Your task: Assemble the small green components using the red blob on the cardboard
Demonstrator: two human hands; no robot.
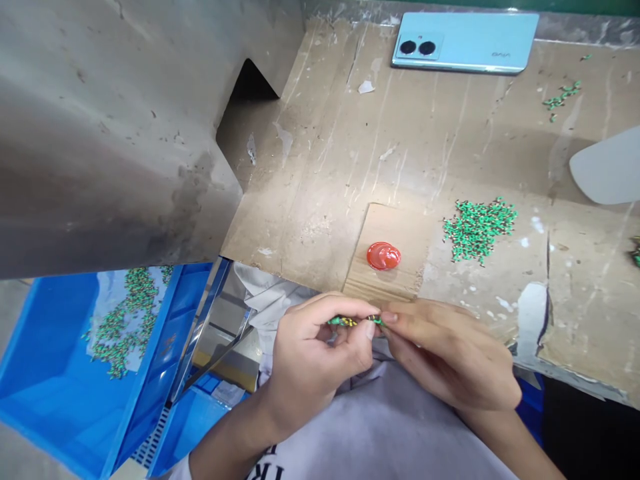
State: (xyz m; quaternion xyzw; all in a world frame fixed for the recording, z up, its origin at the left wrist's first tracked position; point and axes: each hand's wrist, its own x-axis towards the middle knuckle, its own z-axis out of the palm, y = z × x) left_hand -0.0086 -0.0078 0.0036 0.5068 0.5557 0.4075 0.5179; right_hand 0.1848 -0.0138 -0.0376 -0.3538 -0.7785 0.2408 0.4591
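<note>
So the left hand (320,347) is pinching a little row of green pieces (345,321) between thumb and forefinger, with some yellow and dark bits showing among them. The right hand (450,350) is meeting it fingertip to fingertip at the row's right end — fingers mostly straight, and I honestly can't tell if it's gripping anything or just touching. The row is sitting up in the fingers, right by the near edge of the bench (320,220).

Just beyond the hands, a glossy red blob (383,256) is resting on a small cardboard piece (364,270). To the right of that, a loose pile (479,229) of tiny green bits is lying on the bench, and a smaller scatter (563,100) is sitting farther back. A light blue phone (465,43) is lying along the far edge, camera side up. Over on the left, a blue bin (50,373) is holding more green bits on a whitish sheet (106,293) — it's sitting below a big metal panel (125,120).
</note>
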